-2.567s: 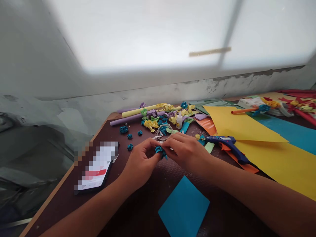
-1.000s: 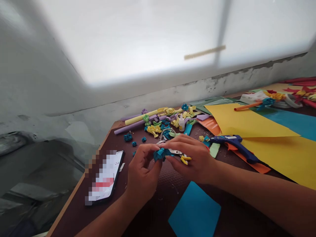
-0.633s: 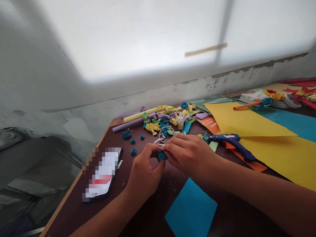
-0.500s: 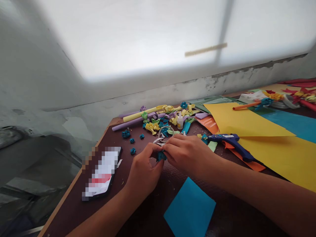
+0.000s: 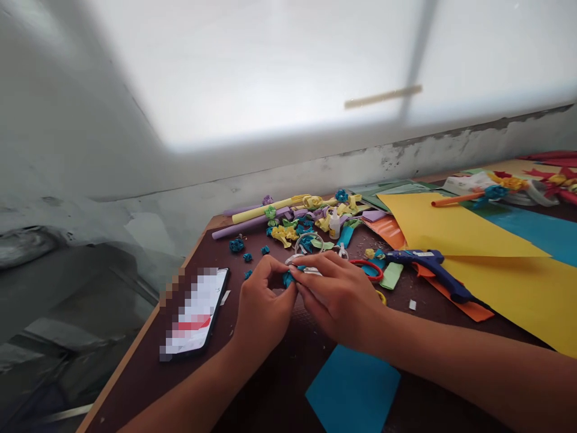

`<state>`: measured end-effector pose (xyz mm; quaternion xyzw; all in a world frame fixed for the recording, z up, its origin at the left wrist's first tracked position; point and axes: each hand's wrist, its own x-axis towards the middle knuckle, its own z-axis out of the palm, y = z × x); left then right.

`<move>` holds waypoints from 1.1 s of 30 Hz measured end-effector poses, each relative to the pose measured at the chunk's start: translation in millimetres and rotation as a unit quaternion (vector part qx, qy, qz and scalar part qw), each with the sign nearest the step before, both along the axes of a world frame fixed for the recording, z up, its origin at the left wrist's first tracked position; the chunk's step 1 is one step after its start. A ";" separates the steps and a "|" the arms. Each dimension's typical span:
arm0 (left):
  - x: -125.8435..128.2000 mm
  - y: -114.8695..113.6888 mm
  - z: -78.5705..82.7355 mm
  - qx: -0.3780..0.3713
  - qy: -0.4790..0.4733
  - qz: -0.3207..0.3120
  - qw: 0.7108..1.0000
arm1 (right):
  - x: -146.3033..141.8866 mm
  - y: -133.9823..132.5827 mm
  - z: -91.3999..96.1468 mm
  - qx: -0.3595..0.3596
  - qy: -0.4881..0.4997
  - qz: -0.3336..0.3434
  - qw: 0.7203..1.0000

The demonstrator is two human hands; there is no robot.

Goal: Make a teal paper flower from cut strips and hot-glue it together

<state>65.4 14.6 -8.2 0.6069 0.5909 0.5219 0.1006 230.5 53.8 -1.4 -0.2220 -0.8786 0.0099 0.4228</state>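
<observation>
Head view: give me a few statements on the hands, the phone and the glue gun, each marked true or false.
1. The left hand and right hand both touch a crumpled blue paper piece. True.
2. A glue gun lies beyond the right forearm. True.
3. The right hand grips the glue gun. False: its fingers are at the blue paper piece.
4. A phone lies left of both hands. True.
5. The phone's screen is dark. False: it is lit.

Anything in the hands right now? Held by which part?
Yes, a crumpled blue paper piece. The left hand pinches its left side between thumb and forefinger; the right hand touches its right side, whether it grips is hidden.
</observation>
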 end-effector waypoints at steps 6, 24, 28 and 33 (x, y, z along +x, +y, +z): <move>-0.1 -0.2 2.4 0.061 -0.058 -0.029 0.996 | 6.1 0.6 -1.0 0.005 0.009 0.069 0.998; -1.3 -9.0 1.8 0.123 -0.003 -0.101 0.987 | 8.8 20.6 -0.2 -0.086 0.246 0.188 0.947; -2.6 -9.6 2.1 0.160 -0.006 -0.144 0.977 | 10.4 19.1 2.5 -0.069 0.241 0.203 0.947; -2.0 -9.9 3.1 0.142 -0.034 -0.129 0.981 | 11.1 18.3 3.4 -0.076 0.243 0.194 0.947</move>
